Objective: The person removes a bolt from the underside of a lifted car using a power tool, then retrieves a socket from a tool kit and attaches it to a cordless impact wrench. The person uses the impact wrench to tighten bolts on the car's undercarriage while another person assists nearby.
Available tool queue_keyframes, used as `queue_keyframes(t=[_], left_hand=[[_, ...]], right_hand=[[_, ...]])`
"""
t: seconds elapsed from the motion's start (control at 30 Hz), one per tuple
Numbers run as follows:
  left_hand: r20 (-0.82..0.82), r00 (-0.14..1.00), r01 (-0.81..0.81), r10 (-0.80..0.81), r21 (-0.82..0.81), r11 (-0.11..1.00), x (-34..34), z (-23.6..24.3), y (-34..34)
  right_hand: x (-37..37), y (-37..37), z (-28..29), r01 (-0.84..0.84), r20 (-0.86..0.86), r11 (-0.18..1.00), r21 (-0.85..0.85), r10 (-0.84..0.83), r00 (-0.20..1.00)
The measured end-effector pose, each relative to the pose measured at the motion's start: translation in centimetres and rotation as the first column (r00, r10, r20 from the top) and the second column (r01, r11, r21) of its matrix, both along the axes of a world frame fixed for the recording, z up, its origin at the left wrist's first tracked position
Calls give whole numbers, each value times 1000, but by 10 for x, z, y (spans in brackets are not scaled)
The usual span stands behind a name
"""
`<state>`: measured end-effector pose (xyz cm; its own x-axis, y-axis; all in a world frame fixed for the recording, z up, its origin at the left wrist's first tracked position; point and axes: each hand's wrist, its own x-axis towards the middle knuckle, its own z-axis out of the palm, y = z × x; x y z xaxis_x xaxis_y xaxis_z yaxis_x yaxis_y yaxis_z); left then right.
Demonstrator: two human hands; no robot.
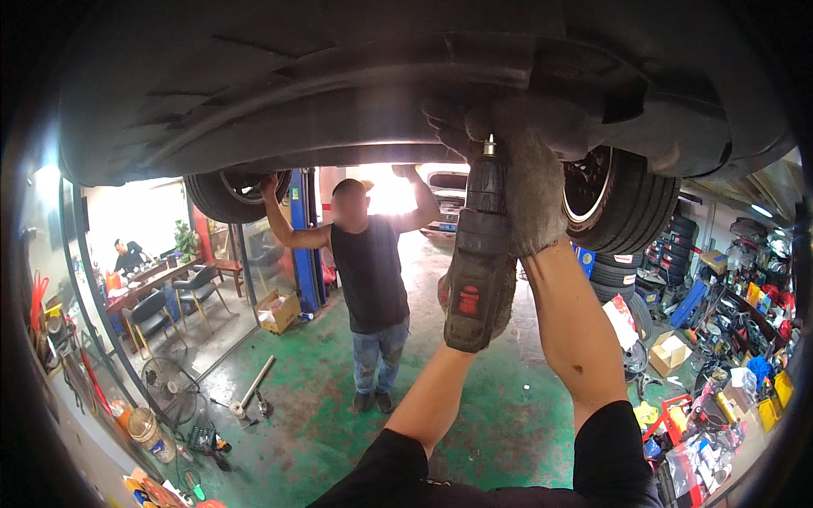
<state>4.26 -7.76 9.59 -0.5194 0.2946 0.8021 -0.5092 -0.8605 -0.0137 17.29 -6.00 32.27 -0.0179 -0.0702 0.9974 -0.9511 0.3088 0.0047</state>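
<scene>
Overhead spreads the dark underside panel (339,93) of a raised car. A black cordless drill (478,245) with a red mark stands upright below it, its bright metal tip pointing up near the panel. My left hand (503,315), gloved and mostly hidden behind the drill, is closed around the tool's lower part. Beside the drill's nose, my right hand (539,173), in a worn grey glove, reaches up to the panel. Its fingers stretch leftward behind the tip, in shadow; nothing shows in them. A car wheel (631,199) hangs to the right of it.
Ahead, another person (368,271) stands with both arms raised, one hand at the other wheel (224,196). A blue lift post (306,237) rises behind. Tires (614,275), cartons and tools crowd the right side. A fan (169,381) and bucket (151,432) stand left.
</scene>
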Motion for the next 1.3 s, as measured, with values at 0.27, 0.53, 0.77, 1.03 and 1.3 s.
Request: queue_keyframes(t=[0.27,0.53,0.77,1.03,1.3], left_hand=[[-90,980,-173,179,77,982,-5,12,11],[-161,980,-112,114,20,993,34,40,-30],[-100,992,57,-75,-179,982,64,21,-84],[-138,973,163,-186,-164,973,95,-46,-100],[-14,949,300,-315,-263,917,91,-64,-92]], right_hand=[[1,-5,9,170,-181,985,8,-165,969],[26,-19,18,-745,330,553,-372,829,451],[46,9,-7,146,15,960,240,-154,988],[39,36,-43,-738,542,545,-398,789,290],[44,51,-55,-682,603,511,-523,788,127]])
